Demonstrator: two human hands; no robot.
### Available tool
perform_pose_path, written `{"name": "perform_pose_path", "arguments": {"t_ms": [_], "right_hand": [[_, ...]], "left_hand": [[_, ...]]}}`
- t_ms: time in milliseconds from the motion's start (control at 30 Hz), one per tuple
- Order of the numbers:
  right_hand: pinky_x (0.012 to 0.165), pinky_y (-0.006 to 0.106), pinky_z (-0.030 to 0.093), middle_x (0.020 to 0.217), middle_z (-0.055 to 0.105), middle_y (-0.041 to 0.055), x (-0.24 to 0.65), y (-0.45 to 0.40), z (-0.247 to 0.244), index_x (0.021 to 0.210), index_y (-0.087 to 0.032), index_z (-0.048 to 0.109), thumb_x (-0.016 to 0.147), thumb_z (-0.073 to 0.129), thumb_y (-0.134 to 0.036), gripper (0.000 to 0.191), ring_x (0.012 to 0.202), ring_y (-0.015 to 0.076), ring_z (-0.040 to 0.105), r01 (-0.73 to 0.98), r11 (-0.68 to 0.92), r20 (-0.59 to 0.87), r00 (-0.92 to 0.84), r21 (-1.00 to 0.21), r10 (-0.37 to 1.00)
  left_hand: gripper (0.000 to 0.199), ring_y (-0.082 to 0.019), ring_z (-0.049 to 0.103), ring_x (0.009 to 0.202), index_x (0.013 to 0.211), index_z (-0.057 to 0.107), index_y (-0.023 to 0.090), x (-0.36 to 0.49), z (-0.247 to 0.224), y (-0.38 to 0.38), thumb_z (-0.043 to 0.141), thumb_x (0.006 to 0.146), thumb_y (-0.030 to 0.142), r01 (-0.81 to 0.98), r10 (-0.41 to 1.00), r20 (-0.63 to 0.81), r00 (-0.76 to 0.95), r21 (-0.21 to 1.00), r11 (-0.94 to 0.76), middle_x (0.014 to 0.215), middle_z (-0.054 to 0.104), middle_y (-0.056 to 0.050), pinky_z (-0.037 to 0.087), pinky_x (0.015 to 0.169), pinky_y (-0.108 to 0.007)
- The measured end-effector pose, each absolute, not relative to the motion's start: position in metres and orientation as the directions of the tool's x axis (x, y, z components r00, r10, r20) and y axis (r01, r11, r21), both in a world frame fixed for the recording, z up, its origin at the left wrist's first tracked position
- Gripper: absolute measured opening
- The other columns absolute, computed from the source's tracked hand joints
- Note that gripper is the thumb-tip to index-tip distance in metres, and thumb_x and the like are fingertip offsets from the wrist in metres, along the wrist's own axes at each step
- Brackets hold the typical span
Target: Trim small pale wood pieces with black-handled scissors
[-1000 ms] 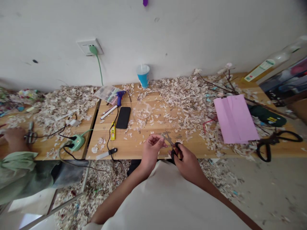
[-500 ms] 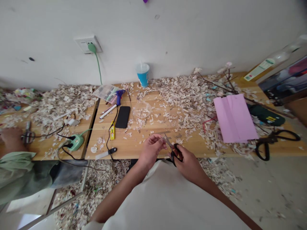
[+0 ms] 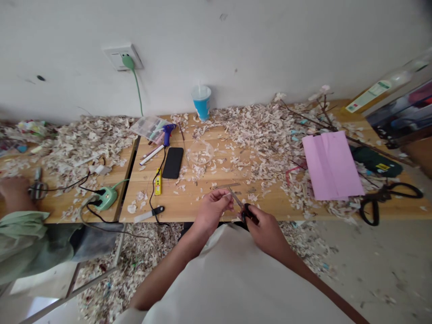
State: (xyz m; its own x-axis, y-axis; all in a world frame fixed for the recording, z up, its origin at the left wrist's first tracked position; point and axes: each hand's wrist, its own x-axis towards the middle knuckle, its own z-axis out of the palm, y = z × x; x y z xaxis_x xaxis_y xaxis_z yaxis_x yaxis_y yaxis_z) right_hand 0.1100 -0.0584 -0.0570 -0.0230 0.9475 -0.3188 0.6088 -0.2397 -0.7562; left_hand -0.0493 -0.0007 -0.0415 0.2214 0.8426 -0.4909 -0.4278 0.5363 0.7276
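My right hand point(image 3: 265, 225) is closed round the black handles of a pair of scissors point(image 3: 238, 202), whose blades point up and left toward my other hand. With fingers pinched together, my left hand point(image 3: 214, 209) holds a small pale piece point(image 3: 229, 195) that looks like a scrap of paper or a petal; the fingers hide most of it. The blade tips are right beside that piece. Both hands are just over the front edge of the wooden table point(image 3: 199, 211). A thin flat strip point(image 3: 227, 185) lies just beyond my fingertips.
Pale scraps point(image 3: 249, 126) cover much of the tabletop. Left of my hands lie a phone point(image 3: 173, 163), a blue glue gun point(image 3: 168, 133) and a yellow box point(image 3: 158, 182). Pink paper point(image 3: 332, 166) and large black scissors point(image 3: 384, 193) are at right. A co-worker's hand point(image 3: 15, 191) rests far left.
The scissor blades have drawn closer together and the handles look more closed. My left hand stays in nearly the same place, still pinching. The view has shifted slightly.
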Motion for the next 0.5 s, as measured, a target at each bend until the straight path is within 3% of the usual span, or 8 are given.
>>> {"name": "perform_pose_path", "arguments": {"t_ms": [233, 367, 500], "right_hand": [[0.07, 0.029, 0.044, 0.08, 0.067, 0.0056, 0.114, -0.06, -0.069, 0.087, -0.019, 0.061, 0.087, 0.047, -0.037, 0.022, 0.073, 0.0197, 0.059, 0.44, -0.3, -0.297, 0.078, -0.847, 0.952], [0.072, 0.029, 0.046, 0.091, 0.067, 0.0069, 0.111, -0.06, -0.065, 0.101, -0.019, 0.06, 0.086, 0.05, -0.036, 0.025, 0.078, 0.0195, 0.061, 0.408, -0.291, -0.299, 0.045, -0.866, 0.953], [0.068, 0.028, 0.048, 0.096, 0.067, 0.0076, 0.107, -0.058, -0.053, 0.11, -0.019, 0.059, 0.084, 0.055, -0.038, 0.032, 0.076, 0.018, 0.059, 0.369, -0.275, -0.253, 0.106, -0.888, 0.962]], "left_hand": [[0.031, -0.008, 0.054, 0.056, 0.076, 0.065, 0.013, -0.053, -0.036, 0.003, 0.084, 0.059, 0.03, -0.469, 0.807, -0.536, 0.247, 0.663, 0.584, 0.061, 0.06, 0.0, 0.046, 0.058, -0.021], [0.03, -0.007, 0.055, 0.057, 0.076, 0.065, 0.014, -0.053, -0.037, 0.003, 0.085, 0.058, 0.028, -0.515, 0.807, -0.53, 0.26, 0.63, 0.58, 0.064, 0.06, 0.001, 0.045, 0.06, -0.02], [0.025, -0.007, 0.054, 0.055, 0.071, 0.066, 0.013, -0.052, -0.04, 0.0, 0.083, 0.06, 0.029, -0.359, 0.822, -0.518, 0.235, 0.74, 0.569, 0.061, 0.061, 0.001, 0.044, 0.06, -0.02]]}}
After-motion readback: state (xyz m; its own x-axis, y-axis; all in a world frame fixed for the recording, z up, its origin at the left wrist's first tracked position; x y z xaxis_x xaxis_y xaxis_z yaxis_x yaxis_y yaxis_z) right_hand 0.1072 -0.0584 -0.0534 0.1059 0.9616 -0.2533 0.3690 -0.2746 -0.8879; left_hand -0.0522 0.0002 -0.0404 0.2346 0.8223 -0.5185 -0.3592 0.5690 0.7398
